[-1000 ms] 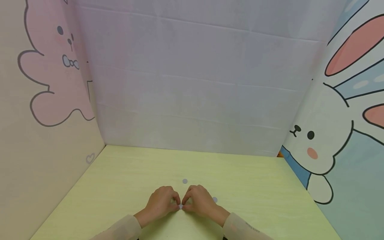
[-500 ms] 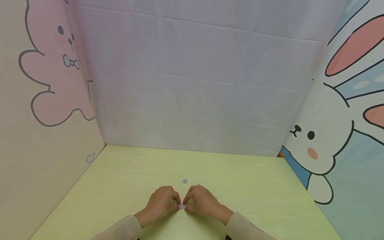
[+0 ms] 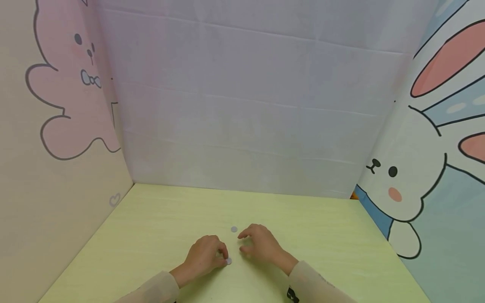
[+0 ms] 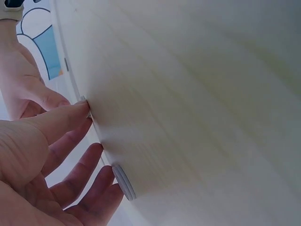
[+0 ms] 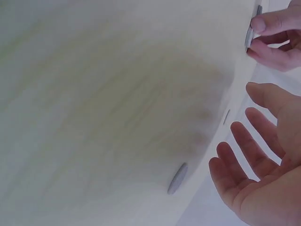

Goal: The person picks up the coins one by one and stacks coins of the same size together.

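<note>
My left hand (image 3: 205,253) stays low on the table, its thumb and index finger pinching a small grey coin-like disc (image 3: 229,261). In the right wrist view that disc (image 5: 249,38) stands out at the thumb tip. Farther right, my right hand (image 3: 261,243) is held over the table with fingers apart and nothing between them. A second grey disc (image 3: 234,229) lies just beyond its fingertips, to the left. Beneath the right hand is another disc (image 5: 178,179), hidden from the head view. Near the left hand's outer fingers sits a short stack of discs (image 4: 123,182).
The pale yellow-green table (image 3: 170,210) is bounded by a plain white sheet (image 3: 242,105) at the back. Side walls carry a pink bear picture (image 3: 75,97) on the left and a white rabbit picture (image 3: 413,176) on the right.
My right hand has drawn away from the left hand's disc, moving right and farther out, with its fingers spreading. It now covers the right-hand disc. The left hand keeps its place.
</note>
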`<state>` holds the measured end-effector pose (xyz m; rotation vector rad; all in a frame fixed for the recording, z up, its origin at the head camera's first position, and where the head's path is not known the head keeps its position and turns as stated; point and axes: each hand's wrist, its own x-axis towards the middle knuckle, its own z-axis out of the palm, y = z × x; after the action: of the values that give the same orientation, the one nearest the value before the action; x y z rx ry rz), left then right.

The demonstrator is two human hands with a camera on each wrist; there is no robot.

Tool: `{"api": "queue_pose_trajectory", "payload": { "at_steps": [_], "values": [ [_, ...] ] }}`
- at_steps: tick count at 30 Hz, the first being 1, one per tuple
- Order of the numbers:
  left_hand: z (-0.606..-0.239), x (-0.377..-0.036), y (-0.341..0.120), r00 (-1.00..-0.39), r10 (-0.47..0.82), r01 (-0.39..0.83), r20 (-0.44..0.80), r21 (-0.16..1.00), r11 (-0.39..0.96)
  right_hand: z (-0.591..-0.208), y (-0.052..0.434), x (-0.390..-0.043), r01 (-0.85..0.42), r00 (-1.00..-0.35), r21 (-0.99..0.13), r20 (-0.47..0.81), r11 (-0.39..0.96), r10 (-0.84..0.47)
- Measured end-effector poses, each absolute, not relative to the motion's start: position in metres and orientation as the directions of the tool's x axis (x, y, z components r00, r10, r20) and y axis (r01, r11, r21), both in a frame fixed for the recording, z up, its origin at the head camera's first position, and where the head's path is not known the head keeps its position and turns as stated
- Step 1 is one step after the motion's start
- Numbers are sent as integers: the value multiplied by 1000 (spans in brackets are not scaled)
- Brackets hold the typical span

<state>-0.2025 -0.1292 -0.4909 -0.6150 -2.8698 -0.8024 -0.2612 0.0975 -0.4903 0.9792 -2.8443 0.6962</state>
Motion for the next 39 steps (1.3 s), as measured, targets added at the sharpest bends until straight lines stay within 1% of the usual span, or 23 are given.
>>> {"api": "queue_pose_trajectory", "payload": {
  "at_steps": [4, 10, 18, 25, 33, 39],
  "values": [
    [-491, -203, -129, -913, 355, 409, 203, 478, 777, -493, 101, -268, -558, -823, -438, 183, 705, -538],
    [-491, -203, -131, -910, 360, 415, 207, 482, 771, -497, 104, -279, -551, -822, -481, 170, 682, -544],
    [-492, -203, -130, -911, 361, 412, 199, 486, 771, -497, 102, -289, -563, -813, -483, 174, 671, -556],
    [-493, -204, -130, -909, 365, 417, 202, 480, 772, -499, 97, -297, -510, -842, -517, 137, 687, -522],
    [-494, -205, -131, -909, 368, 417, 197, 480, 772, -502, 90, -305, -487, -852, -528, 112, 696, -511],
    [-494, -204, -132, -906, 370, 423, 206, 486, 765, -503, 84, -311, -480, -860, -505, 107, 718, -500]
  ]
}}
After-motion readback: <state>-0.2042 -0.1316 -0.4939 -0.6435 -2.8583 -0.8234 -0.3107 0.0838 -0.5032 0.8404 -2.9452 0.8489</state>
